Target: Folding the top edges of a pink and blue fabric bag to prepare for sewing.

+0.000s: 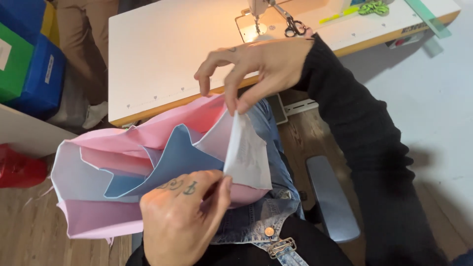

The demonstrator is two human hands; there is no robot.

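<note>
A piece of pink fabric with a light blue panel lies folded across my lap. A white flap of it stands up between my hands. My right hand pinches the top corner of the white flap between thumb and fingers, in front of the table edge. My left hand grips the lower edge of the same flap against the pink fabric, fingers curled over it.
A white sewing table with a wooden edge stands ahead. On it are a lit sewing machine, scissors and a green cord. Blue and green bins sit left, a red object below them. A grey chair arm is right.
</note>
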